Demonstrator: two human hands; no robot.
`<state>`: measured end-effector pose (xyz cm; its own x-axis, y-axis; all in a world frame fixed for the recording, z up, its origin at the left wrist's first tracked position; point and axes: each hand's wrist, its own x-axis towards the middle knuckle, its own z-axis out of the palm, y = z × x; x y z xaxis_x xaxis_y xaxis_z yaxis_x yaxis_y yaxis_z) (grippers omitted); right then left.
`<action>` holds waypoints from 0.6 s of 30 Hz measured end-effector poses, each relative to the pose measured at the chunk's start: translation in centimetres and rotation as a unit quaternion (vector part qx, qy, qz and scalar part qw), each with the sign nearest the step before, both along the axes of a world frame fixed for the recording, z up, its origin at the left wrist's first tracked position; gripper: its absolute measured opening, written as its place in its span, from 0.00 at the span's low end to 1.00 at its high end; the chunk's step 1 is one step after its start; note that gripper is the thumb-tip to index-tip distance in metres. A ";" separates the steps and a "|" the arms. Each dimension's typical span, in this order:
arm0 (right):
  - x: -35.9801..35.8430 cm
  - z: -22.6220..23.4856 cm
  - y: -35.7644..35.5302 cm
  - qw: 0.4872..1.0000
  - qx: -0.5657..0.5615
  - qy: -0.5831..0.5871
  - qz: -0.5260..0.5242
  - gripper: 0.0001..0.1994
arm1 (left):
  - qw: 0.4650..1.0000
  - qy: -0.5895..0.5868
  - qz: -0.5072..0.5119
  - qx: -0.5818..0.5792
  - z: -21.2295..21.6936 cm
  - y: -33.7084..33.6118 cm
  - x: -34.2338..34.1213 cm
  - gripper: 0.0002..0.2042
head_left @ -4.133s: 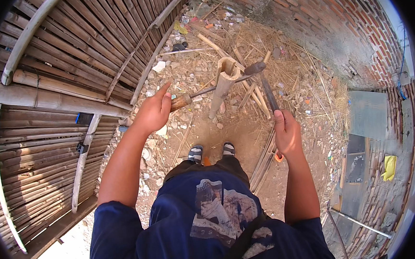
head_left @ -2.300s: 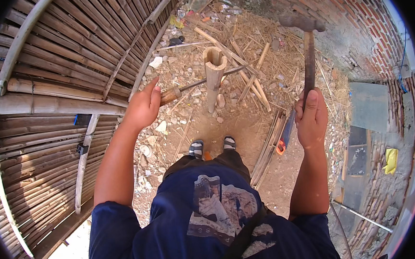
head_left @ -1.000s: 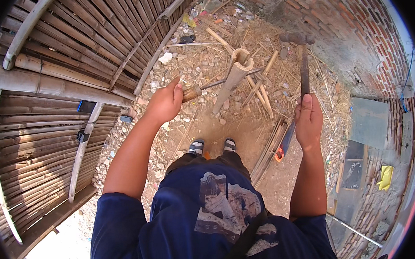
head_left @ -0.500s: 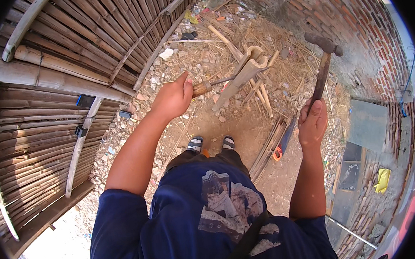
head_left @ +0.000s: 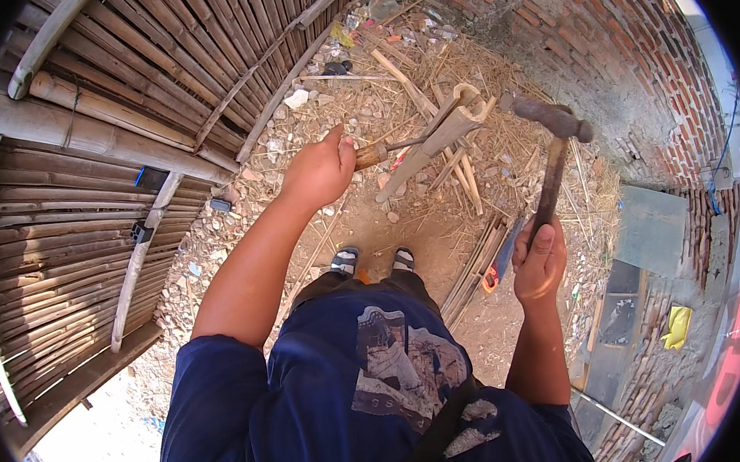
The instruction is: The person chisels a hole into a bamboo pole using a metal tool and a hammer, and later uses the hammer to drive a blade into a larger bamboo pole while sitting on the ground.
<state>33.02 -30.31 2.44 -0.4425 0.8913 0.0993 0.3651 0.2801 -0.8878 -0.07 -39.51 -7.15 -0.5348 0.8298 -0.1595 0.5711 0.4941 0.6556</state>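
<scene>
My left hand (head_left: 318, 168) is closed around the wooden handle of a knife (head_left: 372, 154) with a dark, narrow blade. The blade runs into a split bamboo piece (head_left: 425, 154), which stands tilted with its open end up and away from me. Most of the blade is hidden by the bamboo. On the right, my right hand (head_left: 541, 258) grips a hammer (head_left: 552, 171) by its shaft. Its rusty head is raised, to the right of the bamboo's top and apart from it.
Bamboo strips (head_left: 475, 266) and an orange-handled saw (head_left: 492, 279) lie by my right side. Straw, stones and loose sticks (head_left: 411, 78) cover the ground ahead. A bamboo slat wall (head_left: 60, 218) rises at left, a brick wall (head_left: 615, 59) at right.
My right hand and the hammer have moved left and lower, closer to the bamboo. My left hand with the knife has shifted slightly right; the bamboo's top has also moved slightly right.
</scene>
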 end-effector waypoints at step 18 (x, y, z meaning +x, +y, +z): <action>-2.7 -1.6 -0.1 0.995 0.054 -0.085 0.017 0.20 | 0.999 0.010 0.011 0.029 -1.0 0.8 1.1 0.27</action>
<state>30.35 -30.37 0.82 -0.4899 0.8642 0.1149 0.4959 0.3847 -0.7785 1.03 -38.68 -8.11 -0.5555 0.8254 -0.1004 0.5741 0.4681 0.6718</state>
